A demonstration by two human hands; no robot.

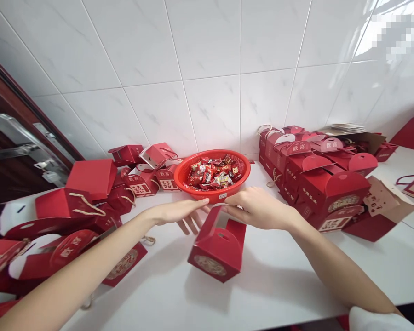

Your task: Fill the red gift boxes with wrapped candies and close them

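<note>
A small red gift box (212, 253) with a gold round pattern on its front is in front of me, slightly tilted, its top flaps raised. My right hand (264, 209) pinches the far upper edge of this box between thumb and fingers. Beside its left side is my left hand (179, 214), fingers spread and thumb stretched toward the box top; whether the thumb touches it I cannot tell. Just behind both hands stands a red plastic basket (180, 179) holding many wrapped candies (214, 174). The box's inside is mostly hidden.
Red gift boxes (89, 179), some with rope handles, crowd the left side. More closed boxes (331, 184) stand in rows on the right, near an open carton (376, 138). A tiled wall (210, 105) backs the white table (279, 285); a dark door with a metal handle (20, 147) is at left.
</note>
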